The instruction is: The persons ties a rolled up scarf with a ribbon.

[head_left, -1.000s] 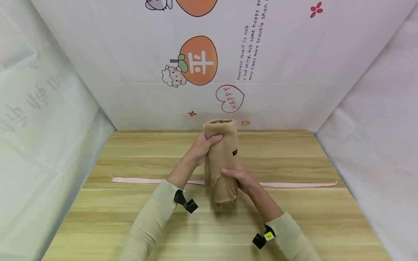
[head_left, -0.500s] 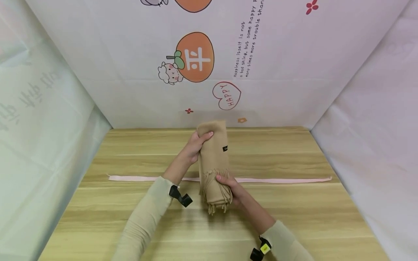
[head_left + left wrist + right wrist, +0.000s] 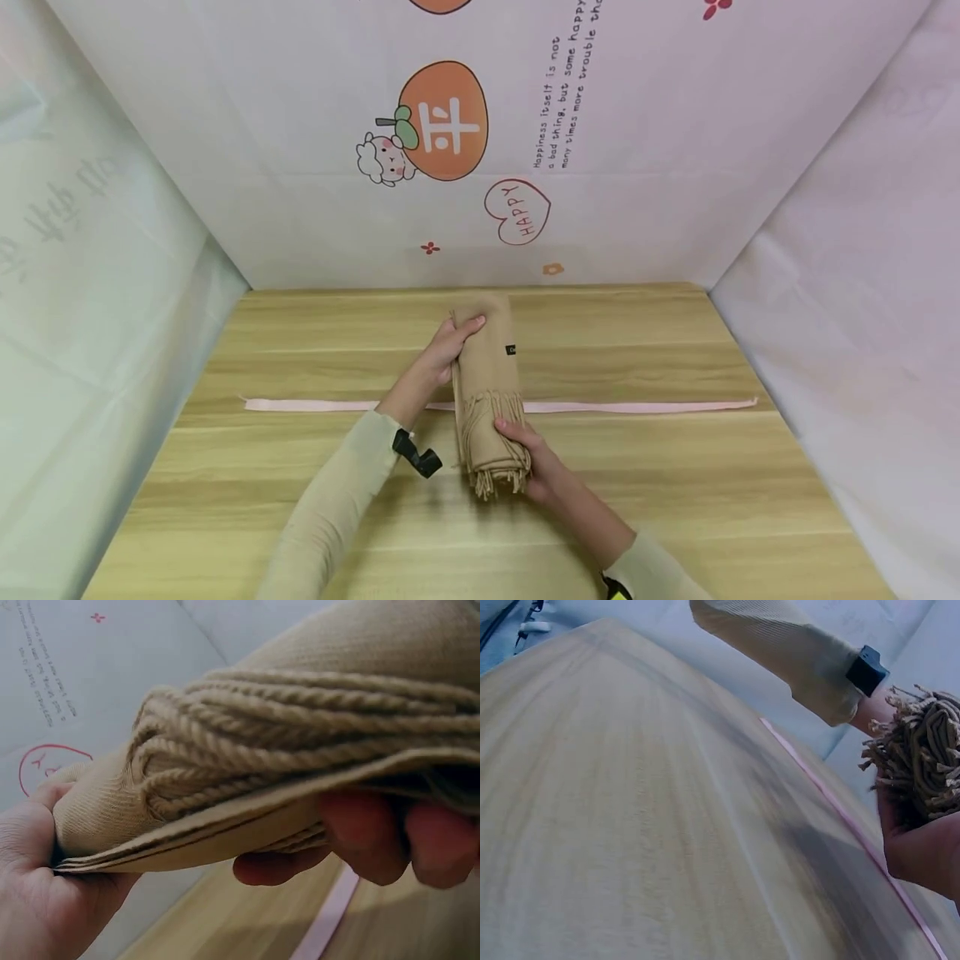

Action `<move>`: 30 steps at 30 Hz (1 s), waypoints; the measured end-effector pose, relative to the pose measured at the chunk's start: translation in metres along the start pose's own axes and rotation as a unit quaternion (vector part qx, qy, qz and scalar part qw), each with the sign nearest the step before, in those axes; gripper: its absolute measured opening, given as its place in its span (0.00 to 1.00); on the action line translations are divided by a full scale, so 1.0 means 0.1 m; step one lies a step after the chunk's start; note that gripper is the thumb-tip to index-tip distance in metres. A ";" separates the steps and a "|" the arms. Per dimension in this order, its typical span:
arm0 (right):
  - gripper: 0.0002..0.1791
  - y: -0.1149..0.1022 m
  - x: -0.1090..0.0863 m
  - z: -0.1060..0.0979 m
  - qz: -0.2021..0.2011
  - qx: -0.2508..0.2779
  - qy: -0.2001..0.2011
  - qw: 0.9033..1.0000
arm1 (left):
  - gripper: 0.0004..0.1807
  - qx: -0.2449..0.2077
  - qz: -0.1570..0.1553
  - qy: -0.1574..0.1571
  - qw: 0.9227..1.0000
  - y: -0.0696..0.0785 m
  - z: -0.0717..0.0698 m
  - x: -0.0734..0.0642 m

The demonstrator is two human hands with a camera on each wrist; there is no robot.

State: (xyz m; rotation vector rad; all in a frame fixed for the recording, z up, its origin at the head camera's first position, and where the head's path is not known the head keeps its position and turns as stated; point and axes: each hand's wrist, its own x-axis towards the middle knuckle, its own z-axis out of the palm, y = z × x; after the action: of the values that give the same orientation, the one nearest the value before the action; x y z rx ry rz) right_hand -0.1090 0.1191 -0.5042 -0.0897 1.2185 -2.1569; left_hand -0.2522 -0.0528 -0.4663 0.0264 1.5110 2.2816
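Passable over the table [image 3: 660,492] at both outer sides, above the ribbon [image 3: 637,407]. Blocked centrally by the scarf [image 3: 487,367], left hand [image 3: 448,343] and right hand [image 3: 538,462]; closed behind by the wall [image 3: 315,208]. Under the scarf, poorly seen, perhaps passable.

Both arms [image 3: 330,504] extended fwd; L hand [image 3: 446,347] gripping farther out, R hand [image 3: 540,463] gripping nearer, thumbs [image 3: 472,326] on top.
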 end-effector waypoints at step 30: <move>0.32 0.14 0.05 -0.03 0.059 -0.064 0.152 0.984 | 0.33 0.264 -0.050 0.040 0.962 -0.31 -0.16 0.49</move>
State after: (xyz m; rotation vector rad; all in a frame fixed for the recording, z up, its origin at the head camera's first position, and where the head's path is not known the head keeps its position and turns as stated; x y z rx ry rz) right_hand -0.1071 0.1134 -0.5184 0.2613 1.4951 -2.0381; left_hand -0.2909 -0.0401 -0.5107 0.0064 2.0707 1.7623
